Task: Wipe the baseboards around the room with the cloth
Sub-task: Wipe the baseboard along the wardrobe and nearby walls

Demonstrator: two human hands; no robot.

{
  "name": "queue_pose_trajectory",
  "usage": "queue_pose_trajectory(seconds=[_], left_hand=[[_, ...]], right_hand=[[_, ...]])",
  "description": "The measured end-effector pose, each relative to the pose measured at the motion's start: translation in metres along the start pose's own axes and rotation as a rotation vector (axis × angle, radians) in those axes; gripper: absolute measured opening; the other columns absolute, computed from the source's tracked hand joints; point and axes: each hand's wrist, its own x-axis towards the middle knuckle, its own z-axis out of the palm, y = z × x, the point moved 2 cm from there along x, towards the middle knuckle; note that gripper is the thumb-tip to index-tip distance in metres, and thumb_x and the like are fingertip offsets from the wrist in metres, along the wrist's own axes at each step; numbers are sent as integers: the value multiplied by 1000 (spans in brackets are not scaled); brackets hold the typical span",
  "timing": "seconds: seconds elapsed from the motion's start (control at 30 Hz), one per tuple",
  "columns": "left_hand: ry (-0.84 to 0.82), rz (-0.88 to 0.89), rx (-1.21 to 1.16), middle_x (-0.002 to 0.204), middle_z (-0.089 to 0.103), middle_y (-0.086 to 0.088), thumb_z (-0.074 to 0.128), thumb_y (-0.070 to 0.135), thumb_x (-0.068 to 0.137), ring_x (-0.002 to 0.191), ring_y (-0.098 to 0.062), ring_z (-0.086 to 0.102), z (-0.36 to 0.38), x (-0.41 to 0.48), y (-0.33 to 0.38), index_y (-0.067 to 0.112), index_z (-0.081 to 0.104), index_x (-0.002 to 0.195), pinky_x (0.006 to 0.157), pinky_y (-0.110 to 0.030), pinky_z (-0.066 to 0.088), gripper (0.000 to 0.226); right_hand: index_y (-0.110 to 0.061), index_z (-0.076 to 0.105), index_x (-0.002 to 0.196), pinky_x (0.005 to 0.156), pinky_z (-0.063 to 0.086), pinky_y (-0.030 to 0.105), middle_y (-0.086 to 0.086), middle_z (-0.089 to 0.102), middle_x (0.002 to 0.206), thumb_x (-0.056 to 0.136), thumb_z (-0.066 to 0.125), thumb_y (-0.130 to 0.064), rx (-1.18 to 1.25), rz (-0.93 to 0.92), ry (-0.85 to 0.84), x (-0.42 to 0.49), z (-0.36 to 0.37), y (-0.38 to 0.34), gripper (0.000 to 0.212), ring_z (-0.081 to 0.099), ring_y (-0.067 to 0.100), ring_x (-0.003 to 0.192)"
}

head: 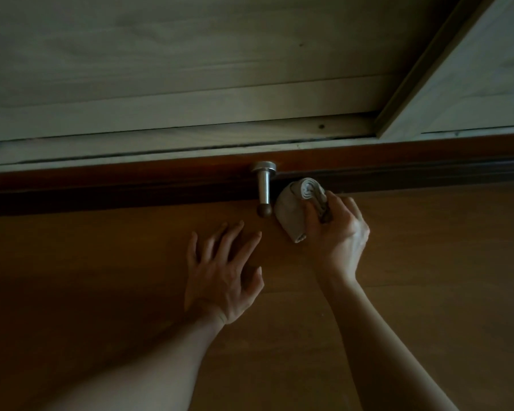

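The fingers [350,209] of the right hand [341,232] are curled round a folded grey cloth [291,213], with the thumb laid across its front, so the bundle is clamped in the grip. The cloth's upper end sits against the lower edge of the long dark brown wooden baseboard [101,189], and its bottom end touches the floor. Just beside it, to the left, a brushed metal door stop with a brown rubber tip [264,186] juts out from the baseboard; I cannot tell whether the cloth touches it.

The left hand [220,280] holds nothing. Its fingers [231,237] are straight and spread apart, resting on the orange-brown wooden floor [86,292] near the door stop's tip. Both forearms are bare.

Above the baseboard runs pale grey wood-grain wall panelling [161,54], and at the far right stands a pale panel [487,69] set at an angle. The room is dim.
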Motion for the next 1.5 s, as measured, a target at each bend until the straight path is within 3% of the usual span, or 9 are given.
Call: queue_pose_trajectory(seconds=[0.13,0.23,0.33,0.43,0.97,1.03,1.13,1.33,1.5], left_hand=[[14,0,-28,156,37,5,39,61,89,145,-23,30,2,1,-2,44,42,145,116,-64,17,59],[-3,2,-45,155,40,3,38,61,90,143,-25,33,0,0,-4,43,45,144,116,-63,20,58],[-19,-2,-61,155,41,1,36,61,90,142,-27,34,-6,0,-4,41,47,144,117,-61,20,59],[-19,7,-83,155,41,0,34,60,90,141,-28,36,-7,0,-3,40,48,144,117,-59,21,59],[25,15,-85,154,40,-2,37,55,90,141,-28,34,-3,-1,0,37,49,145,118,-56,21,58],[17,15,-80,155,40,-2,36,55,91,142,-28,33,-4,-1,0,37,48,146,119,-55,20,59],[-8,0,-75,157,35,1,33,55,91,145,-25,27,-6,-1,1,39,45,147,121,-53,17,59],[-9,8,-89,158,34,1,33,55,93,147,-26,28,-4,-1,-2,39,42,149,121,-52,15,58],[0,18,-77,158,33,3,33,55,94,145,-25,29,0,-2,-3,41,39,149,120,-51,15,57]], right_hand=[[-11,72,102,65,35,12,0,62,89,93,67,-32,-5,82,89,-1,-7,6,23,49,6,70],[-15,69,106,67,31,9,-3,62,96,95,62,-32,-52,46,-1,-4,-2,-9,22,50,5,77],[-14,69,112,75,50,30,-1,64,104,94,62,-34,-58,102,-69,7,-12,-11,28,60,15,88],[-15,68,107,82,52,40,-1,64,103,93,63,-38,-80,173,-69,16,-29,0,28,59,17,91],[-19,70,103,69,53,38,-4,63,98,93,63,-43,-124,13,-125,24,-32,14,27,58,15,86],[-21,71,104,69,52,36,-3,66,97,93,62,-44,-136,10,-130,28,-35,23,27,60,17,88],[-21,71,95,61,46,29,-6,67,81,94,60,-45,-91,47,-55,28,-43,38,26,63,14,74],[-16,72,102,56,38,20,-3,66,87,94,65,-39,-88,-96,-111,31,-37,29,25,58,10,72],[-14,72,96,61,38,25,-3,65,82,93,65,-35,-116,-44,-64,37,-51,44,23,60,14,70]])
